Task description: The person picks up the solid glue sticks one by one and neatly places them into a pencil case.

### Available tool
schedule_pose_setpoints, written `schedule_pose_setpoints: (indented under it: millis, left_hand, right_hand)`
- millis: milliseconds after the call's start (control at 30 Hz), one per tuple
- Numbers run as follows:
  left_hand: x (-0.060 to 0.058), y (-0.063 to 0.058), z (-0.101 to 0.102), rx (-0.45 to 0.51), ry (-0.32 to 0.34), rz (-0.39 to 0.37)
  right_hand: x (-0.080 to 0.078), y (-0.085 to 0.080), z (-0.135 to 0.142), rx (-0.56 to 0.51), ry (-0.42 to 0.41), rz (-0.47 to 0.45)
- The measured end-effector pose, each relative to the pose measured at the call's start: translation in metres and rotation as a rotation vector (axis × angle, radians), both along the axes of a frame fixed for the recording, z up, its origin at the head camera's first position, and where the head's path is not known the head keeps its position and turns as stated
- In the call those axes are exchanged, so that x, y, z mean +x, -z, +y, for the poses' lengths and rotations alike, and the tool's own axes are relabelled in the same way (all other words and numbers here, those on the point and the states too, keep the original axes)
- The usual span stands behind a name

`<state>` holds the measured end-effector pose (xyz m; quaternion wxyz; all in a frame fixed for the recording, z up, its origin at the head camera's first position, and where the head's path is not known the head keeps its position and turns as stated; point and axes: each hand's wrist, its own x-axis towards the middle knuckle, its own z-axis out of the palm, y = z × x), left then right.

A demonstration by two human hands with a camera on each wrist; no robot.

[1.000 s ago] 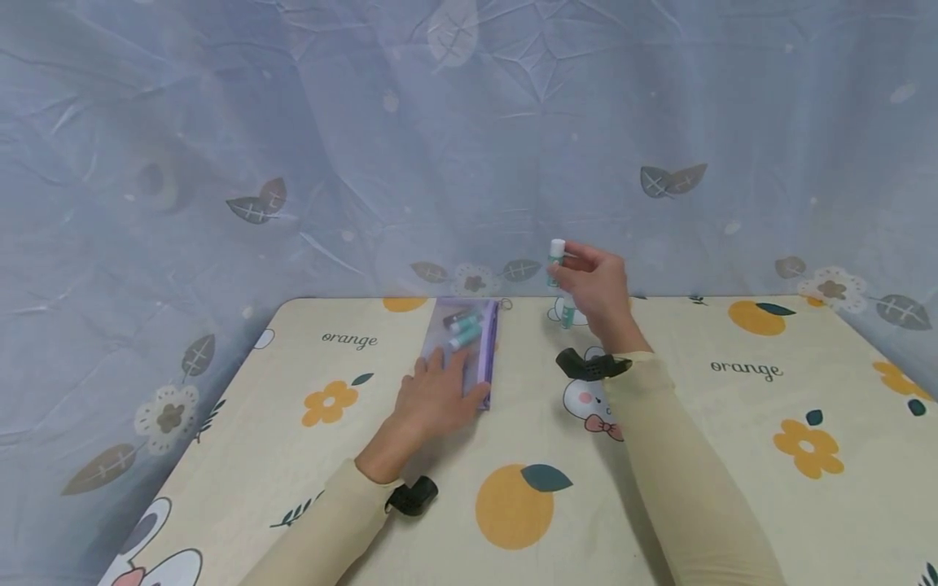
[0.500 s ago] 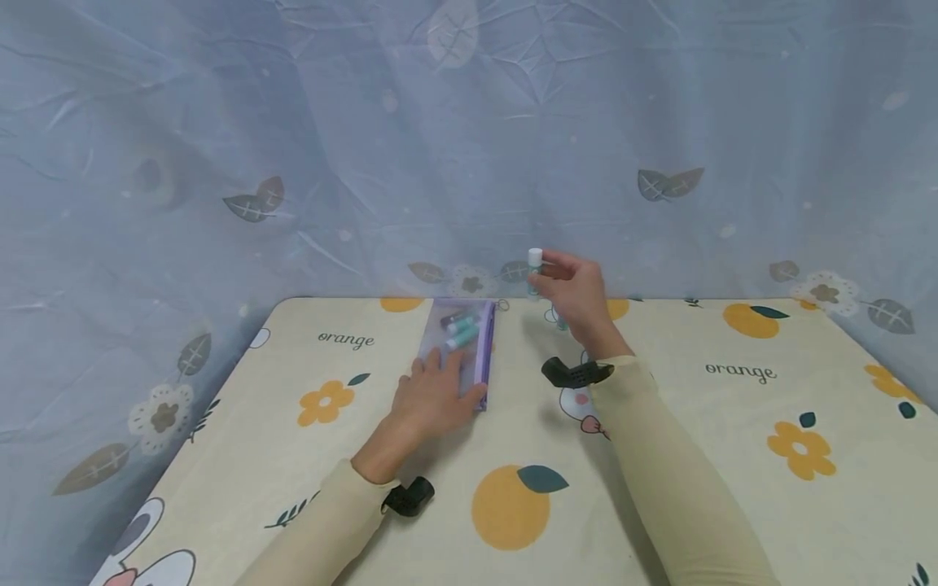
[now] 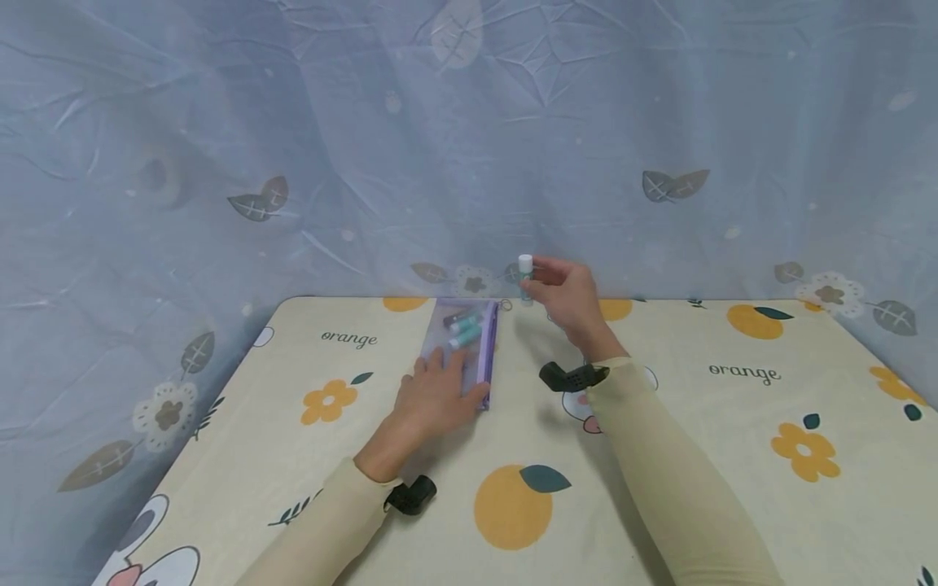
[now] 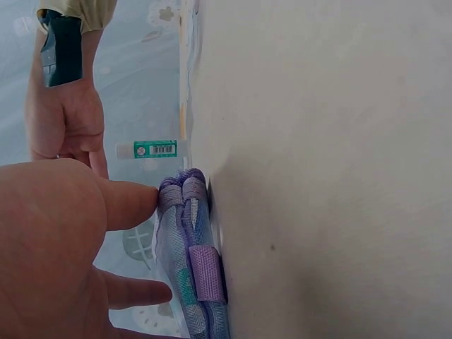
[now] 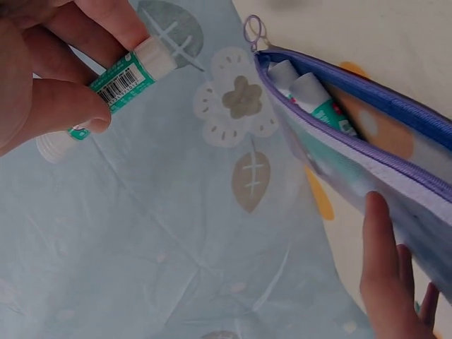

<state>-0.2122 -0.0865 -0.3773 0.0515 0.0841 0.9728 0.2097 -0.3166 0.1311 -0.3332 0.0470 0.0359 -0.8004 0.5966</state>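
My right hand [image 3: 575, 301] holds a green glue stick [image 3: 525, 264] with white ends, pinched between thumb and fingers above the far table edge. In the right wrist view the glue stick [image 5: 123, 86] shows its barcode side. My left hand [image 3: 436, 399] rests on the near part of a see-through purple zip pouch [image 3: 486, 350], fingers spread. The pouch [image 5: 381, 159] gapes along its zip in the right wrist view, with white-capped glue sticks [image 5: 318, 99] inside. A dark item [image 3: 454, 317] also lies in it. The left thumb touches the pouch's zip edge [image 4: 173, 191].
A cream tablecloth [image 3: 659, 456] with orange and flower prints covers the table. Behind it hangs a blue-grey patterned curtain [image 3: 469, 146]. A small ring [image 3: 506, 305] sits at the pouch's far zip end. Each wrist wears a black camera [image 3: 414, 495].
My right hand has moved left and slightly down with the glue stick, closer to the pouch. A green thing beneath that hand earlier is now hidden. My left hand has stayed still.
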Motion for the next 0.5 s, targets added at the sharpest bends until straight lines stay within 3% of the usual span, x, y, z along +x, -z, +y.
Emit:
schedule_pose_setpoints:
  millis: [267,500]
  left_hand:
    - [-0.001,0.000,0.000,-0.007,0.002,0.009]
    - [-0.001,0.000,0.000,-0.001,0.000,0.011]
  right_hand:
    - [-0.001,0.009,-0.008,0.035,-0.004,-0.019]
    - [-0.002,0.015,-0.013,0.057,-0.035,0.016]
